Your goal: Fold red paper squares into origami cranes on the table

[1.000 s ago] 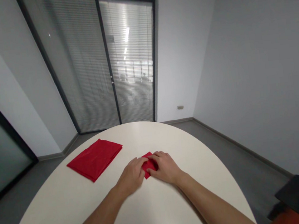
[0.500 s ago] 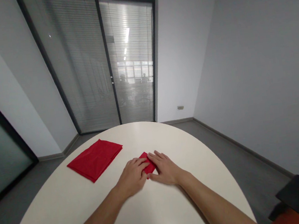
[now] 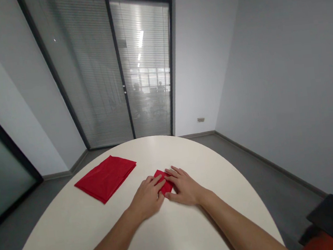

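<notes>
Since a second ago, the bare right hand (image 3: 185,187) has flattened, its fingers now straighter and spread. Beside it, the bare left hand (image 3: 146,197) rests with bent fingers, thumb apart from them. Both touch a small, red, squarish piece (image 3: 167,188), apparently folded thin cloth or paper, between them on a round, cream-white table (image 3: 167,237). Farther left lies a larger, flat, red folded sheet (image 3: 106,178). Beyond stands a dark-framed glass partition (image 3: 153,114) with slatted blinds.

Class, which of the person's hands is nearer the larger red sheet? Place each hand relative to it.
Left. The left hand is to the right of the larger red sheet, apart from it. The right hand is farther right, beyond the smaller red piece.
</notes>
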`<state>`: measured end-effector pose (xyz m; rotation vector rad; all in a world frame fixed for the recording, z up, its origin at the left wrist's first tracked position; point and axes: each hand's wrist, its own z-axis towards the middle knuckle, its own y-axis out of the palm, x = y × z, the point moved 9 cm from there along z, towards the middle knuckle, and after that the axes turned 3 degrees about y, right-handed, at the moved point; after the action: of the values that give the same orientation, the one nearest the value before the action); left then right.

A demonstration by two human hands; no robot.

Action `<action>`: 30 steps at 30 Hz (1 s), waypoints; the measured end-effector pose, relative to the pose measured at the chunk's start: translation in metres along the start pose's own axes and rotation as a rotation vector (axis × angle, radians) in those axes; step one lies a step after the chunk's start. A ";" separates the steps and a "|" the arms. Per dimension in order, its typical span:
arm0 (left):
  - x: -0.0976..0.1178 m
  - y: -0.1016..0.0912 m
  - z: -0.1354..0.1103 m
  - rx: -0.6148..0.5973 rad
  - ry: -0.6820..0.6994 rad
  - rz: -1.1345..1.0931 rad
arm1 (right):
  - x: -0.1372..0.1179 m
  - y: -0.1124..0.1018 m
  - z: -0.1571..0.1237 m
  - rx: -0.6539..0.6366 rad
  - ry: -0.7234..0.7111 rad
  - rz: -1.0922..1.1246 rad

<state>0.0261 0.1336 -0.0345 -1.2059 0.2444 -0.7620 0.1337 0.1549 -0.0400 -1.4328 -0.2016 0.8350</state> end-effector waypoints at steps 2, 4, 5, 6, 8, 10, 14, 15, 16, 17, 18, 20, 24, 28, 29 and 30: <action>-0.001 0.000 -0.001 0.003 -0.017 0.008 | -0.003 -0.003 0.000 0.018 -0.031 0.002; -0.002 0.000 -0.002 0.015 -0.027 0.009 | -0.003 -0.004 0.000 0.025 -0.051 0.006; -0.003 -0.001 -0.002 0.025 -0.031 0.010 | -0.002 -0.005 0.000 0.028 -0.056 0.006; -0.003 -0.001 -0.003 0.036 -0.036 0.012 | 0.000 -0.005 0.000 0.033 -0.060 0.004; -0.004 -0.003 -0.004 0.053 -0.045 0.027 | 0.004 -0.008 -0.001 0.054 -0.059 -0.007; -0.005 -0.004 -0.005 0.061 -0.057 0.056 | 0.009 -0.013 -0.001 0.080 -0.041 -0.026; -0.006 -0.006 -0.005 0.061 -0.084 0.119 | 0.014 -0.023 -0.003 0.117 -0.008 -0.055; -0.005 -0.006 -0.005 0.059 -0.085 0.126 | 0.012 -0.024 -0.003 0.120 -0.015 -0.057; -0.005 -0.007 -0.005 0.057 -0.085 0.128 | 0.010 -0.024 -0.003 0.118 -0.029 -0.057; -0.004 -0.008 -0.005 0.054 -0.085 0.127 | 0.007 -0.024 -0.003 0.113 -0.048 -0.054; -0.004 -0.008 -0.005 0.054 -0.087 0.125 | 0.003 -0.023 -0.002 0.104 -0.067 -0.050; -0.004 -0.009 -0.005 0.054 -0.091 0.117 | -0.003 -0.020 -0.002 0.080 -0.096 -0.040; -0.003 -0.009 -0.004 0.057 -0.080 0.093 | -0.005 -0.020 -0.001 0.068 -0.102 -0.043; -0.003 -0.007 -0.003 0.050 -0.071 0.064 | 0.002 -0.024 -0.001 0.072 -0.066 -0.067; -0.003 -0.007 -0.004 0.047 -0.071 0.055 | 0.005 -0.024 -0.001 0.074 -0.053 -0.072; -0.004 -0.007 -0.004 0.042 -0.071 0.046 | 0.007 -0.025 -0.001 0.076 -0.042 -0.076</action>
<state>0.0184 0.1320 -0.0299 -1.1813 0.1964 -0.6803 0.1487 0.1606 -0.0196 -1.3292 -0.2519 0.8025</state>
